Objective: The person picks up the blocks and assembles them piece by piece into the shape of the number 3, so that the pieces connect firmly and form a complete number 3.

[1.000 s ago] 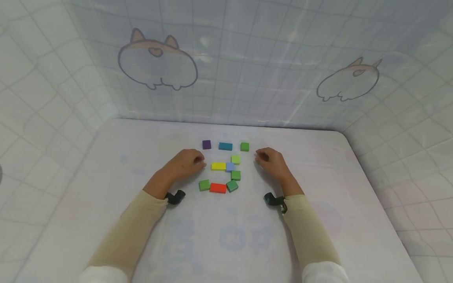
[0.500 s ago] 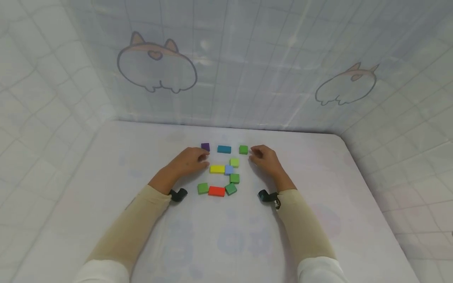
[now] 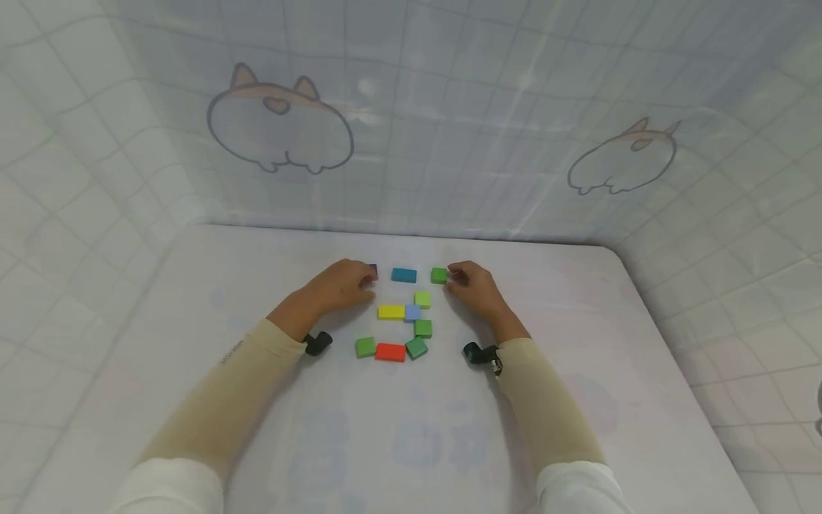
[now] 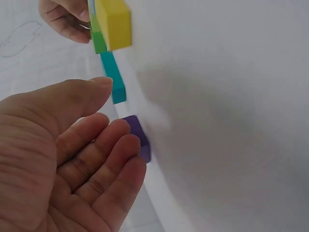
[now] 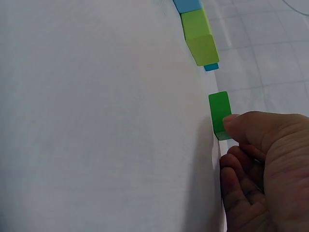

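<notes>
Blocks (image 3: 390, 353): ten, on the table (image 3: 546, 285); judged light, rigid, hard to break, faintly slippery. Left hand (image 3: 340, 286): fingers loosely bent, holding nothing, just beside the purple block (image 4: 139, 130). Right hand (image 3: 475, 288): likewise relaxed; thumb overlaps the green block (image 3: 439, 275) in the right wrist view, contact unclear. Blue block (image 3: 404, 275): longest of the far row, between purple and green; best pinched across its long sides. Green block: short, right end; opposite side faces should suit thumb and forefinger. Purple block: left end, partly hidden; same hold.

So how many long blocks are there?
3: blue block in the far row, yellow block in the middle, red block in the near row. The purple block is partly hidden.
</notes>
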The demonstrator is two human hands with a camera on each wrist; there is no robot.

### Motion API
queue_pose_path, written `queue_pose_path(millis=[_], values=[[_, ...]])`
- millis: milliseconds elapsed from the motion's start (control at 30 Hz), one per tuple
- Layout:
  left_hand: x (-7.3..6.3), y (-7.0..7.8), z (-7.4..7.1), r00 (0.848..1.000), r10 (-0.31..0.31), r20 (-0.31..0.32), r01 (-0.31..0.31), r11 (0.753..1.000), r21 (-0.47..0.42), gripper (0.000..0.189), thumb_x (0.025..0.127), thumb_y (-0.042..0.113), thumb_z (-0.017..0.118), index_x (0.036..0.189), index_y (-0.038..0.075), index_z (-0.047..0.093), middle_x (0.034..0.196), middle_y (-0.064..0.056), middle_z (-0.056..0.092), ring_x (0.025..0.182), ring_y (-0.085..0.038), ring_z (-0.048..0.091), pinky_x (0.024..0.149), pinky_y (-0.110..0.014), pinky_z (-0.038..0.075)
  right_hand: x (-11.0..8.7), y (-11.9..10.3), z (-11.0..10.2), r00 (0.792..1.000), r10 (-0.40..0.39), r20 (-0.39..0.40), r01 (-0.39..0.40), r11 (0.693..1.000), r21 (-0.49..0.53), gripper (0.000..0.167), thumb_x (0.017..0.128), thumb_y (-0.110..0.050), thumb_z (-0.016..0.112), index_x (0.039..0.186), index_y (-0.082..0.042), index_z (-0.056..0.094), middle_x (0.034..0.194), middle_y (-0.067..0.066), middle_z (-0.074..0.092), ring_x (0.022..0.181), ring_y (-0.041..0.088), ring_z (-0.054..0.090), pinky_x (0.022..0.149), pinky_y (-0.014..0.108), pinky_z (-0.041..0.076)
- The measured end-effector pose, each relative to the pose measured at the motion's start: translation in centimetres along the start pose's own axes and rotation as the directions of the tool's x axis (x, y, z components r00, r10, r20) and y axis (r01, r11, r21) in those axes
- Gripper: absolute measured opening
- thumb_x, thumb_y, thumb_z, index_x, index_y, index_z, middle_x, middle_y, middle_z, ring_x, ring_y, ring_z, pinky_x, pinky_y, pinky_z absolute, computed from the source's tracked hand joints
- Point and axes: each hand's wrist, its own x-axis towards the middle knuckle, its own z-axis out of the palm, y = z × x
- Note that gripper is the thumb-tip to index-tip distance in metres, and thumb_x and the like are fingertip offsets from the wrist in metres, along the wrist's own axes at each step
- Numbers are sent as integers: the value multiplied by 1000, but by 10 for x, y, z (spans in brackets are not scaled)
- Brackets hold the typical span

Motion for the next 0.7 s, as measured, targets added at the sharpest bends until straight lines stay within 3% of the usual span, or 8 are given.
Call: queue_pose_path(millis=[233,500,700], values=[[13,-1,-6,999,42,-16,-42,999,-6,36,94,25,69,126,11,64,112,-2,65,100,-22,57,96,-39,53,5,-6,4,1000,1,13,-1,1000,-13,43,93,-19,70,134,-8,59,129,10,61,122,27,58,103,40,49],[26,9,-6,994,99,-49,-100,995,-23,35,93,24,71,126,14,64,112,-1,64,97,-20,58,94,-37,54,10,-10,4,1000,4,24,-3,999,-32,40,92,-17,71,130,-8,61,126,8,62,119,25,60,101,39,51],[37,14,-3,990,139,-30,-139,990,6,33,94,23,69,124,11,65,119,-3,64,107,-20,58,100,-39,50,12,-15,8,998,-40,38,41,999,-19,37,92,-16,70,127,-6,63,124,9,63,117,25,60,101,38,51]])
